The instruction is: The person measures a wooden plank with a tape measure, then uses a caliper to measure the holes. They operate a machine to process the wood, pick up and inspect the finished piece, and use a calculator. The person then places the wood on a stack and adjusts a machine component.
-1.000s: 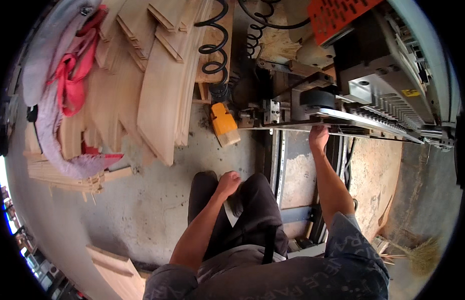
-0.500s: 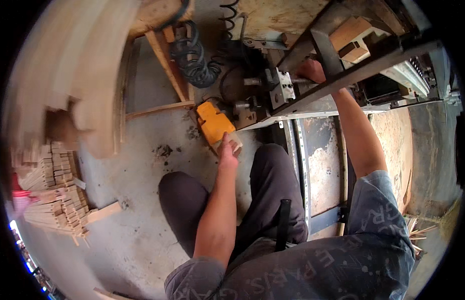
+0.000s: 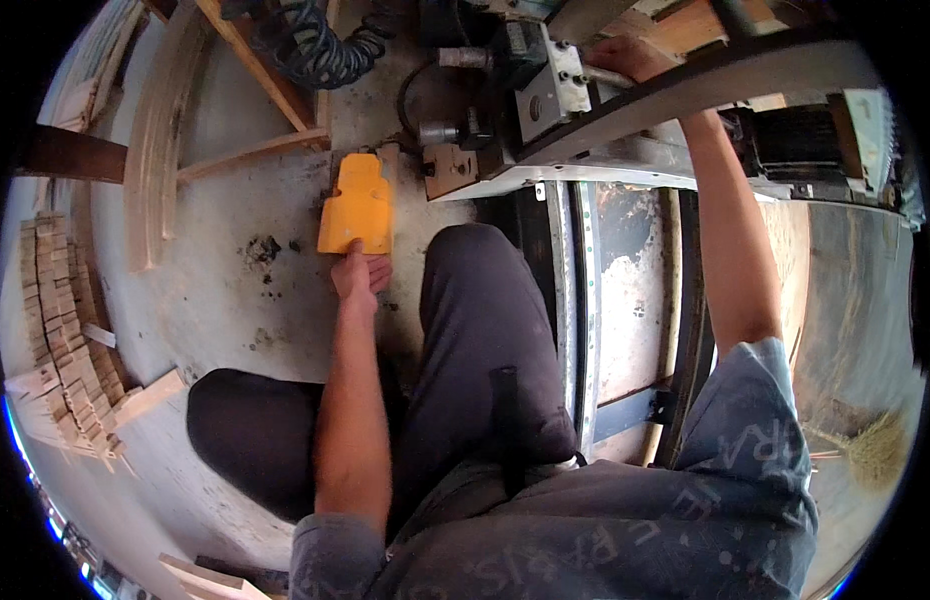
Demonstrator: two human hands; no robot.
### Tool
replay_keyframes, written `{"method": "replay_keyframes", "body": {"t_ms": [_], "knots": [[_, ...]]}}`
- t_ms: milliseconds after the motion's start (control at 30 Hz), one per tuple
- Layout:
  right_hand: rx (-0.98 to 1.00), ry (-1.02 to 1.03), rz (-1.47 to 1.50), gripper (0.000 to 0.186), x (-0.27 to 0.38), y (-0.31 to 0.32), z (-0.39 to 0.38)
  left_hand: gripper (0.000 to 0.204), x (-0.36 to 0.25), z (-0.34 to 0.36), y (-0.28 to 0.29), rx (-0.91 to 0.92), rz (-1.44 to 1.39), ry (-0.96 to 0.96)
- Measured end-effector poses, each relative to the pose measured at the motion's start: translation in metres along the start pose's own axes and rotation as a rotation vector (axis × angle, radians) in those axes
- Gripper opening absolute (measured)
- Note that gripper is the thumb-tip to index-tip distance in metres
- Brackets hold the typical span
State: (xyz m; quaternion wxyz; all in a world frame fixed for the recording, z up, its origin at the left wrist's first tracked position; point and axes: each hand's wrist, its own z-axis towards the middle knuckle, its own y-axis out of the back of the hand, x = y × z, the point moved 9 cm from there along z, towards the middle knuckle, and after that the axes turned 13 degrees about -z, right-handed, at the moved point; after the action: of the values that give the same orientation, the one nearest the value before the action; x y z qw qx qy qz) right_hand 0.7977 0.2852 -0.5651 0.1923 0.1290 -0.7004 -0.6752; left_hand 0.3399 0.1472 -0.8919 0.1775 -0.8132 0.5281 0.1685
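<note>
My left hand (image 3: 362,275) is closed on the near end of a yellow foot pedal (image 3: 357,205), thumb on top and fingers at its lower edge. The pedal is low over the grey floor, left of the metal machine. On the right, my other arm reaches over the machine's dark frame beam (image 3: 725,95). There my right hand (image 3: 630,58) is curled beside a short metal rod (image 3: 610,78) that sticks out of a bolted metal block (image 3: 555,95). The beam partly hides this hand, so its grip is unclear.
A coiled black hose (image 3: 320,55) hangs near a wooden frame (image 3: 250,65). Stacked wood strips (image 3: 60,320) lie far left, with a loose board (image 3: 150,395) beside them. My bent knee (image 3: 475,300) is close to the machine's metal rails (image 3: 575,300).
The view has shifted and the machine sits higher in it. My left hand and the pedal are farther left, the pedal straighter. My left knee has swung outward. The blurred wood at upper left is gone.
</note>
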Motion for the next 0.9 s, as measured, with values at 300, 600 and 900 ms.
{"method": "replay_keyframes", "body": {"t_ms": [300,600,900], "knots": [[0.242,-0.365,0.177,0.036,-0.029,-0.021,0.023,0.034,-0.038,0.004,-0.117,0.488,0.69,-0.372],[0.225,-0.491,0.028,0.037,-0.003,0.005,0.024,0.028,-0.074,0.08,-0.198,0.459,1.312,-0.768],[0.103,-0.228,0.106,0.036,0.013,0.009,0.031,0.019,-0.068,0.084,-0.205,0.653,1.091,-0.306]]}}
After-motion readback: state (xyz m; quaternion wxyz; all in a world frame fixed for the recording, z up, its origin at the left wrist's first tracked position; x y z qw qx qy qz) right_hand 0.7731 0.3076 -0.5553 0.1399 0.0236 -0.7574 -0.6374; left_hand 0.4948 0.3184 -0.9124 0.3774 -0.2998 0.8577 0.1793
